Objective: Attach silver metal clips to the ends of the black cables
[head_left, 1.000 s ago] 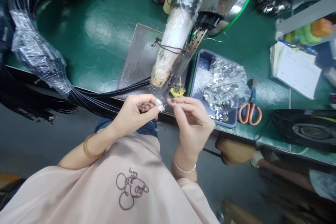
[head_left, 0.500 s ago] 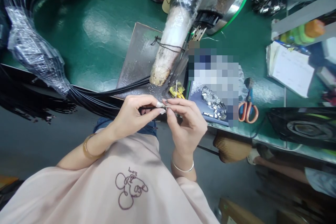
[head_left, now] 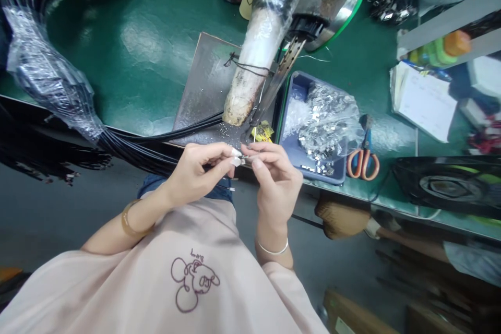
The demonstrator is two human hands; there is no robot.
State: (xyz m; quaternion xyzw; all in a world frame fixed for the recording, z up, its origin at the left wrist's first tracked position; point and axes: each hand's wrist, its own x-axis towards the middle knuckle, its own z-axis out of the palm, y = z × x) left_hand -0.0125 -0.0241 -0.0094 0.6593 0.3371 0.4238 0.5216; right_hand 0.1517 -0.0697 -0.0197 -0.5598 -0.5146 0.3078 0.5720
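My left hand (head_left: 203, 169), with white wraps on its fingertips, is closed in a pinch on the end of a black cable. Against its fingertips my right hand (head_left: 277, 175) pinches a small metal connector (head_left: 243, 158), mostly hidden by fingers. From the left, a bundle of black cables (head_left: 136, 152) runs to my left hand and along the bench edge. Plastic film (head_left: 50, 62) wraps the bundle further back. Just beyond the hands lies a grey plate (head_left: 201, 83) strewn with bright specks, with a crumpled yellow piece (head_left: 263, 131) at its right.
A white, stained duct (head_left: 250, 68) hangs over the plate, beside a perforated metal piece (head_left: 290, 62). To the right stand a blue tray (head_left: 329, 179) with bagged metal parts (head_left: 326, 120), orange-handled scissors (head_left: 364, 160), a notepad (head_left: 426, 99) and a black fan-like device (head_left: 450, 188). Another person's leg (head_left: 415, 242) shows below.
My right hand has shifted slightly left and its fingers have drawn closer together on the metal connector. The camera view has shifted a little. My left hand keeps its pinch.
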